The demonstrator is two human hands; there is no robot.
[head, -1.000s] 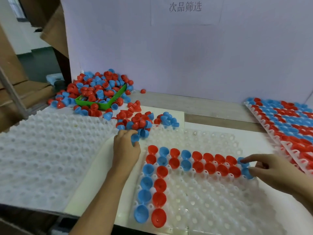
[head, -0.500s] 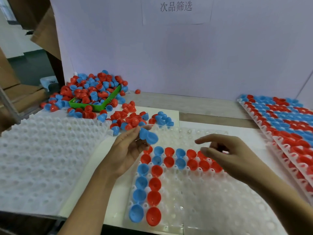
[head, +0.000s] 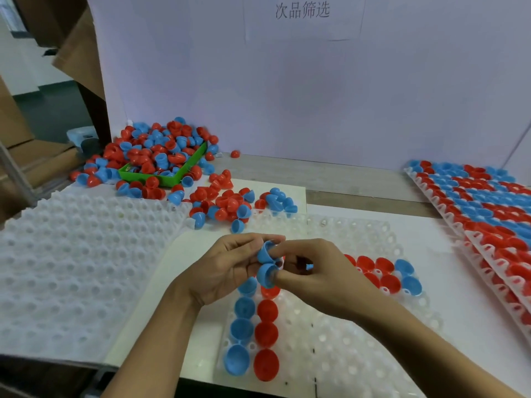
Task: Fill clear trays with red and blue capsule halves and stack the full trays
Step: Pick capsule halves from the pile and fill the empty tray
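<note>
A: Head view, centre of the frame: two blue capsule halves (head: 267, 264) sit between both hands, just above the clear tray (head: 344, 349). The left hand (head: 227, 268) curls its fingers round them from the left. The right hand (head: 310, 271) pinches at them with thumb and forefinger from the right.

B: Which step is that?

A: I judge it a hand-over or a separating: the halves look nested or pressed together, and the right hand seems set to take one. The tray is barely begun. A blue column and a red column run down its lower left, and a short row of red halves ends in two blue ones at centre right.

B: And next?

A: Pulling one half free, then seating it open side up in an empty pocket beside the filled ones. It calls for a light pinch, since the shells look thin and slippery.

B: Materials?

A: Glossy, hard plastic cups, rounded like small domes. The tray is translucent, moulded in a grid of round dimples. The loose capsule pile (head: 161, 156) spills over a green bin (head: 172, 179) at upper left. Filled trays (head: 477, 196) lie stacked at the right edge. Empty white trays (head: 71, 254) cover the left.
</note>
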